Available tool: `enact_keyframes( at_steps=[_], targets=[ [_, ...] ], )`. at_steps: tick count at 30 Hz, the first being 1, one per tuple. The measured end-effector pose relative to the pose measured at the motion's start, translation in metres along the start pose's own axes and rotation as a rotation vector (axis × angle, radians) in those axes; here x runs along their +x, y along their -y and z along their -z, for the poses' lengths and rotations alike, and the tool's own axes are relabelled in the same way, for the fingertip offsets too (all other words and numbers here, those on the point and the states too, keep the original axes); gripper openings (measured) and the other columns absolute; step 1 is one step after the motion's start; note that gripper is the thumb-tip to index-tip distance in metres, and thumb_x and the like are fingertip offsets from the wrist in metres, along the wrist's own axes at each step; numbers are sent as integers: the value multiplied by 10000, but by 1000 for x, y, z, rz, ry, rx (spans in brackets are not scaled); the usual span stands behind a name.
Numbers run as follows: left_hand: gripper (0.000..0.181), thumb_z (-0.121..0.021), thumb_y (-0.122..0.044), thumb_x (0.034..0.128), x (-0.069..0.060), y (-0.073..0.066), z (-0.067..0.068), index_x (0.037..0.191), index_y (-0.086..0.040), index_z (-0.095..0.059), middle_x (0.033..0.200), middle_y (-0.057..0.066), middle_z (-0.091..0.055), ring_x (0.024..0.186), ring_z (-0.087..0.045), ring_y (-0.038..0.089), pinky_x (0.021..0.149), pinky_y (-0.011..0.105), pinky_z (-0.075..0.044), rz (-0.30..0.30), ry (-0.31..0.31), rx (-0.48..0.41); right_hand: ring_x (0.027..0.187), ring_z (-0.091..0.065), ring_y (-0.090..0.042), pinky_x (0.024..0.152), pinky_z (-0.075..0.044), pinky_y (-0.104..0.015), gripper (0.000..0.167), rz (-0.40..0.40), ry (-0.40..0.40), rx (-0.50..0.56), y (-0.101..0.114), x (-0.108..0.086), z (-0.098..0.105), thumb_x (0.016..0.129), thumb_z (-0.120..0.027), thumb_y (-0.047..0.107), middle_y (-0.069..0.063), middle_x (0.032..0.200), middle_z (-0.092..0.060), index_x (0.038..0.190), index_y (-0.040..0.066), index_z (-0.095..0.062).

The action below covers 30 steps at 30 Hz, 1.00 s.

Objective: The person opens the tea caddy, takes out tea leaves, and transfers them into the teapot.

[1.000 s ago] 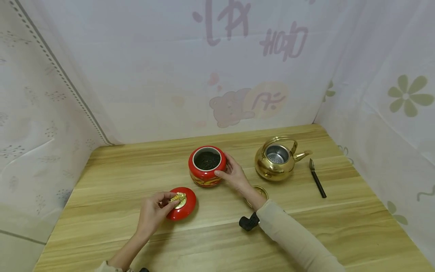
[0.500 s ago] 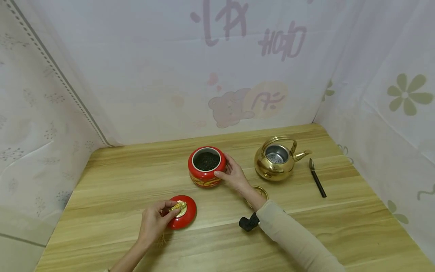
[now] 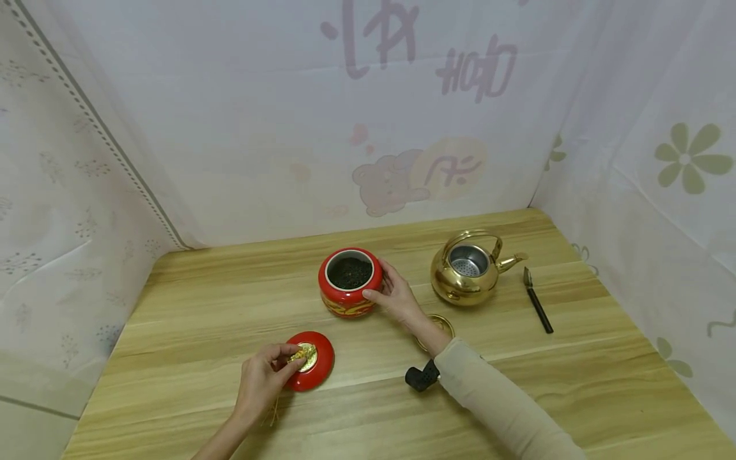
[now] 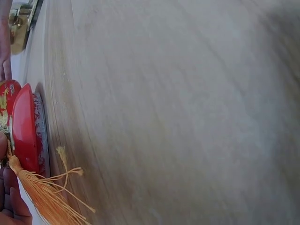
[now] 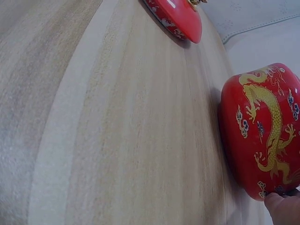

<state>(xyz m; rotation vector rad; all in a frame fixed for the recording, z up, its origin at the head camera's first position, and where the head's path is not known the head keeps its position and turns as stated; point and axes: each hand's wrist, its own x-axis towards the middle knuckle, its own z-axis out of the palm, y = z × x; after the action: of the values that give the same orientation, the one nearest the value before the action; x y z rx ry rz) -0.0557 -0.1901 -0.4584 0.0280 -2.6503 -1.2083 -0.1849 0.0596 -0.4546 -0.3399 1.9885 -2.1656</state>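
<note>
In the head view my left hand (image 3: pixel 261 380) pinches the gold knob (image 3: pixel 305 356) of a round red lid (image 3: pixel 319 370), which is low at the table. An orange tassel (image 4: pixel 44 197) hangs from the knob in the left wrist view. Upright behind the lid stands a red jar (image 3: pixel 351 304), uncovered, with dark tea leaves (image 3: pixel 349 273) inside. A golden dragon (image 5: pixel 269 126) decorates its side in the right wrist view. My right hand (image 3: pixel 398 299) grips the jar's right side, thumb in front; its other fingers are partly hidden behind the jar.
Right of the jar stands a golden kettle (image 3: pixel 454 284) without its lid, showing a strainer. A round gold lid (image 3: pixel 441 322) lies partly behind my right forearm. Farther right is a small black-handled tool (image 3: pixel 539 312) with a metal tip. Fabric (image 3: pixel 259 160) hangs behind the table.
My left hand and the red lid have come slightly nearer the table's front edge and lower. The tassel now shows below the hand. My right hand and the jar have stayed put.
</note>
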Motion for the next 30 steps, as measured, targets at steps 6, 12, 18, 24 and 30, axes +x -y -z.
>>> enact_keyframes(
  at_steps=[6, 12, 18, 24, 30],
  targets=[
    [162, -810, -19, 692, 2, -2, -1, 813, -73, -718, 768, 2, -670, 642, -507, 22, 519, 166, -458, 22, 28, -10, 1426, -202, -272, 1160, -200, -394, 813, -8, -10, -11, 2, 1, 2, 855, -663, 14, -177, 1538, -226, 1487, -27, -154],
    [192, -816, -33, 690, 5, -3, 0, 850, -73, -717, 757, -4, -655, 649, -515, 32, 524, 167, -465, 51, 75, -31, 1417, -221, -294, 1150, -218, -407, 813, -9, -19, -53, 5, -1, 3, 846, -672, 8, -192, 1530, -237, 1482, -37, -166],
    [295, -802, -88, 728, 17, -4, 5, 998, -28, -701, 872, 53, -697, 738, -593, 111, 559, 182, -490, 4, 95, -62, 1403, -246, -326, 1137, -244, -418, 772, 11, -27, -113, 9, -5, 6, 850, -664, -1, -218, 1517, -252, 1465, -65, -202],
    [452, -783, -138, 764, 41, -9, 10, 1168, -6, -631, 1127, 131, -668, 928, -617, 266, 687, 210, -523, -39, 75, -112, 1393, -258, -353, 1138, -233, -441, 727, 18, -61, -185, 14, -13, 11, 853, -675, 37, -235, 1501, -275, 1448, -55, -269],
    [550, -774, -180, 783, 59, -18, 11, 1268, -26, -564, 1240, 140, -612, 1039, -599, 260, 810, 315, -533, -32, 94, -167, 1379, -282, -369, 1133, -241, -462, 680, 8, -55, -168, 22, -25, 17, 868, -656, 37, -260, 1480, -299, 1438, -51, -295]
  ],
)
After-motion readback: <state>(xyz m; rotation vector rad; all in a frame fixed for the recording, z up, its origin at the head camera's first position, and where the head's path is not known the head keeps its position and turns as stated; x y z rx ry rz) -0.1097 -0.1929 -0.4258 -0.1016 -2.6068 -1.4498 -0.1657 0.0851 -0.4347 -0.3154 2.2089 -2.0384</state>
